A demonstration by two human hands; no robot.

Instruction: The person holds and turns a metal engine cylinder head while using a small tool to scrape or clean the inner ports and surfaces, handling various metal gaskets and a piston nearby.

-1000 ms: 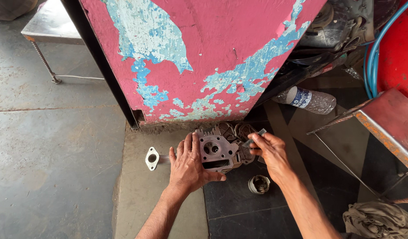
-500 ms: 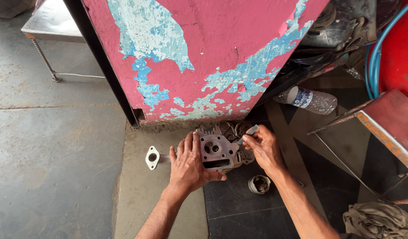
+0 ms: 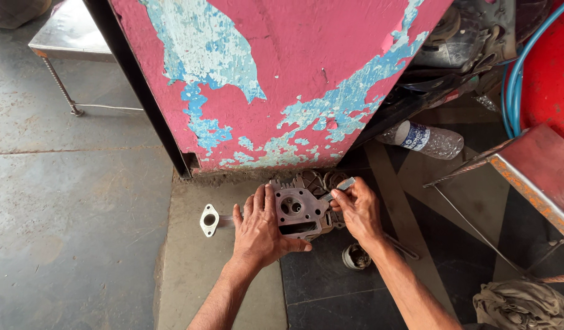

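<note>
- A grimy metal engine part [image 3: 299, 212], blocky, with a round port on its upper face and fins at its back, sits on the floor at the foot of a big pink panel with peeling blue patches [image 3: 276, 79].
- The left hand [image 3: 258, 231] lies flat over the part's left side, fingers spread along its top edge and thumb tucked under its front edge, so it steadies the part rather than closing around it.
- The right hand [image 3: 358, 211] pinches a short flat grey metal tool [image 3: 339, 186] between thumb and fingertips, the fingers closed on it; the tool's lower end meets the part's right upper corner.
- A pale oval flange piece with a round hole [image 3: 210, 220] lies on the concrete strip just left of the left hand.
- A small round metal piece [image 3: 355, 257] rests on the dark floor under the right wrist.
- A clear plastic bottle [image 3: 428, 139] lies on its side further right, near the panel's edge.
- A crumpled grey cloth [image 3: 519, 305] sits at the lower right corner, below a rusty red metal surface [image 3: 541, 171].
</note>
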